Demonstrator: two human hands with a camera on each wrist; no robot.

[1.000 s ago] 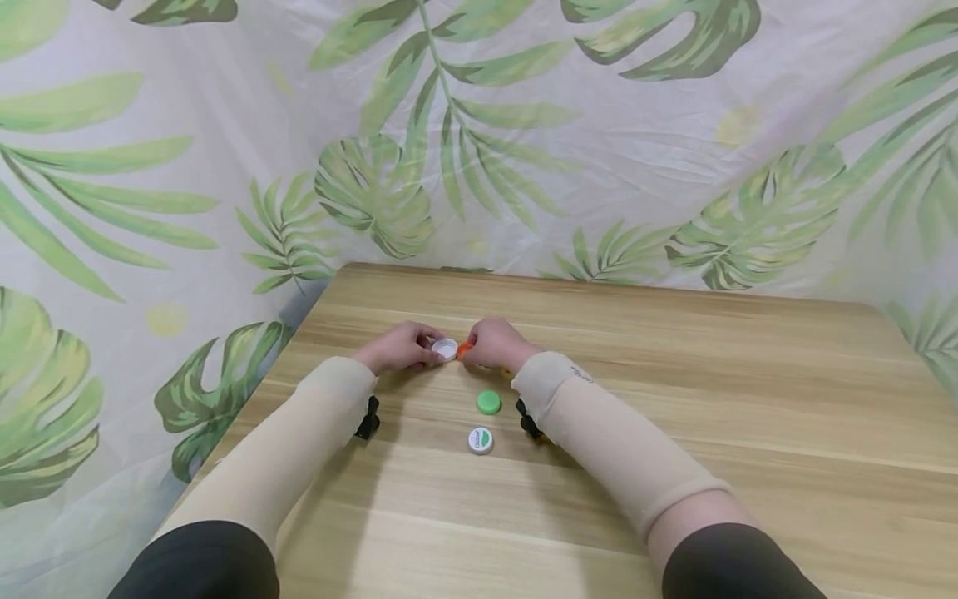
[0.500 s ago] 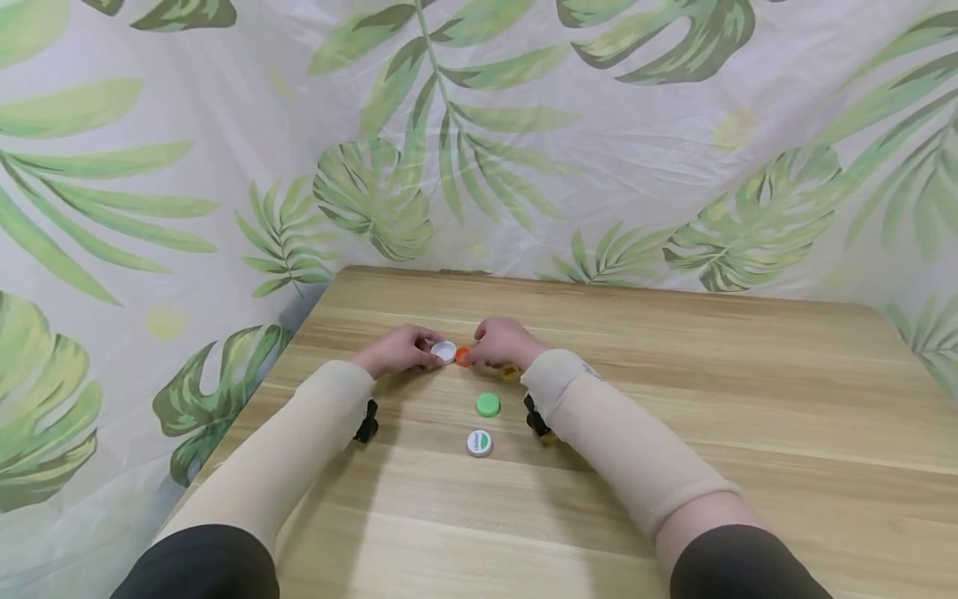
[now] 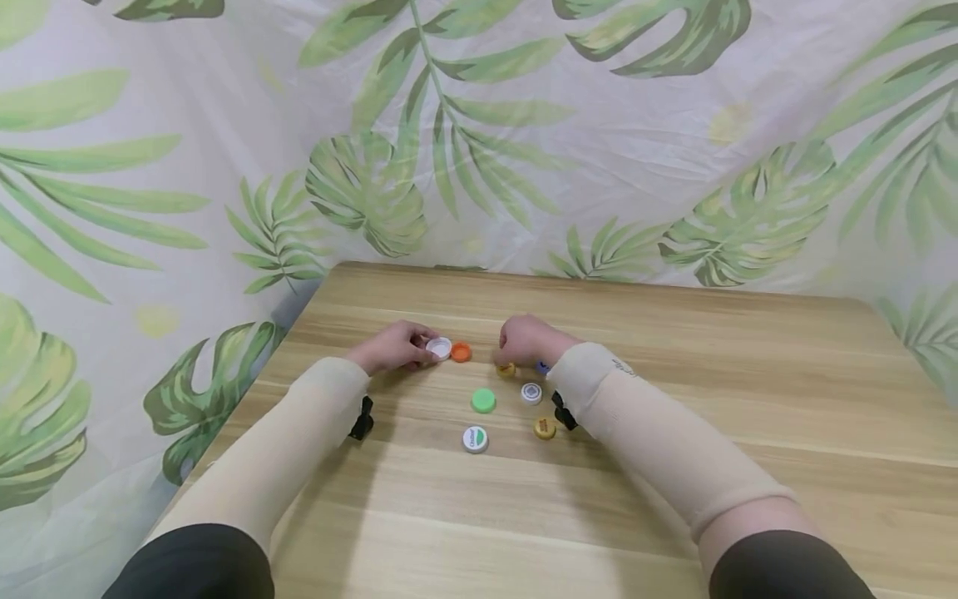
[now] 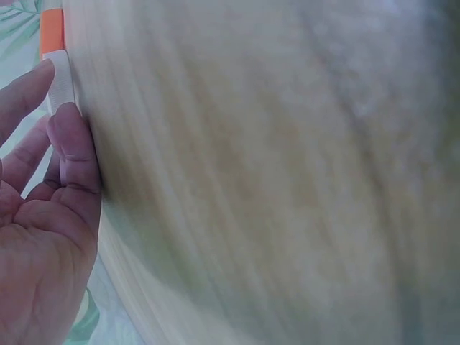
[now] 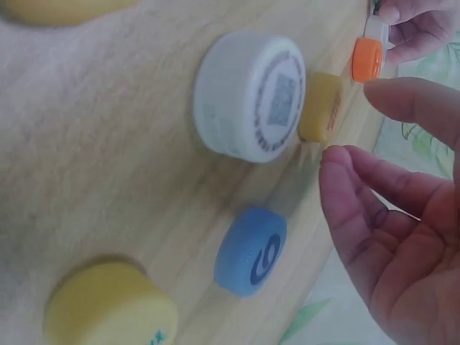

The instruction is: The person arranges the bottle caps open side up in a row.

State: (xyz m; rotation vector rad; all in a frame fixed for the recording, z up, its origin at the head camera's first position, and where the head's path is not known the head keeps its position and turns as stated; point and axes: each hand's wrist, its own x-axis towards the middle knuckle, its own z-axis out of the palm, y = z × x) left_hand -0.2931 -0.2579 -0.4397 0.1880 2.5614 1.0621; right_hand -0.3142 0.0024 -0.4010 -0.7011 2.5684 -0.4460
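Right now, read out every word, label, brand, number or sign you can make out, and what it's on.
"6" or "9", depending which way up: blue cap.
Square code, its ring of print too blurred: white cap.
Red print, too blurred: orange-yellow cap.
Green mark, too blurred: yellow cap.
Lettering, too small: white-and-green cap.
Brownish print, too small: golden cap.
Dark lettering, too small: cream right sleeve.

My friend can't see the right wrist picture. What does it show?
A right hand, holding nothing, is near a yellow cap, white cap, blue cap and two more yellow caps on a table. Beyond them, the left hand pinches a second white cap beside an orange cap.
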